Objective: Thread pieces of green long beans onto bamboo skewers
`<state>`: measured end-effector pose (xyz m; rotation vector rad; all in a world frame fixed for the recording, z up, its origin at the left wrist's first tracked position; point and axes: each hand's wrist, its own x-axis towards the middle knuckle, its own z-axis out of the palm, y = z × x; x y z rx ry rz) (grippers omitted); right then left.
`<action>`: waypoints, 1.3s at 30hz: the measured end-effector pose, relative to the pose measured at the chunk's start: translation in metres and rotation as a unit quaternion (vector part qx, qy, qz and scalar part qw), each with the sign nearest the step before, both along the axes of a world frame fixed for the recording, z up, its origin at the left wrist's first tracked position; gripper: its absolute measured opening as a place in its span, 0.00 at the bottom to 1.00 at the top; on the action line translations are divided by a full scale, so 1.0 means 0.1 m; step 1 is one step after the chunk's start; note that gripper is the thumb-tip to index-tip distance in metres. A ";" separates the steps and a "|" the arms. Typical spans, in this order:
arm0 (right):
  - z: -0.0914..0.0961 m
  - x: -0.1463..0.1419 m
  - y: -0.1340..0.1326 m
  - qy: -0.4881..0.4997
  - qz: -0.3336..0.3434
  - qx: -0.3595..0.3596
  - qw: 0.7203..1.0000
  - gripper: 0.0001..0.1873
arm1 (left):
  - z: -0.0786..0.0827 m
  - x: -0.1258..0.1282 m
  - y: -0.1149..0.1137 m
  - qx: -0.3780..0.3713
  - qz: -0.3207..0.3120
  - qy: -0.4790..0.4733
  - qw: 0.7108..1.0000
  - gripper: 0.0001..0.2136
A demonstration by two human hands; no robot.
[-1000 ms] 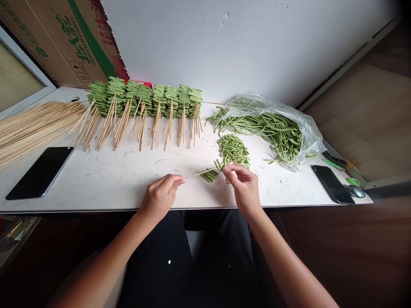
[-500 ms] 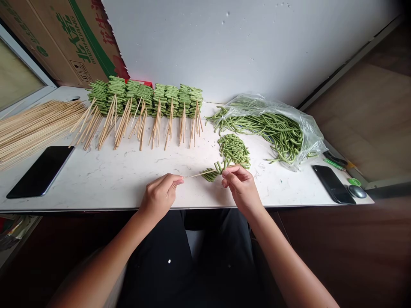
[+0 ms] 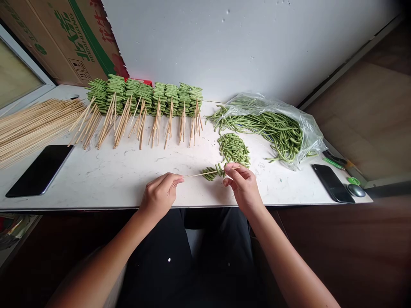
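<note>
A thin wooden skewer (image 3: 195, 175) runs between my two hands above the counter's front part. My left hand (image 3: 159, 191) pinches its left end between thumb and fingers. Short cut green bean pieces (image 3: 209, 173) sit crosswise on the skewer towards its right side, a couple of them tilted. My right hand (image 3: 244, 186) is closed around the skewer's right part, thumb and forefinger pinching a bean piece there; the fingertips partly hide it. Just behind my right hand lies a heap of cut green bean pieces (image 3: 233, 147).
Finished bean skewers (image 3: 146, 95) are stacked along the back, handles forward. Loose skewers (image 3: 35, 126) and a phone (image 3: 40, 171) lie at left. A plastic bag (image 3: 311, 132) of long green beans (image 3: 272, 126) stands at right, near another dark phone (image 3: 332, 184) and a mouse (image 3: 356, 191).
My right hand has shifted slightly to the right along the skewer, and more of the tilted bean pieces beside its fingertips shows. My left hand has stayed almost in place.
</note>
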<state>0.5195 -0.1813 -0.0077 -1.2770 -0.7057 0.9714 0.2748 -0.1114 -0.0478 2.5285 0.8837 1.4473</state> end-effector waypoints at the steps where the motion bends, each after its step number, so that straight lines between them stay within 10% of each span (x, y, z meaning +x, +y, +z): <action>1: -0.01 0.00 0.00 -0.003 0.002 -0.003 1.000 0.14 | 0.00 0.00 0.00 0.001 0.001 0.000 1.000 0.08; 33: 0.02 0.08 -0.01 -0.042 0.037 0.001 0.998 0.15 | 0.06 0.00 -0.01 -0.021 0.026 -0.017 0.999 0.08; 39: 0.08 0.22 -0.01 -0.054 0.042 0.010 0.998 0.27 | 0.06 -0.03 0.00 -0.079 0.061 -0.037 0.994 0.07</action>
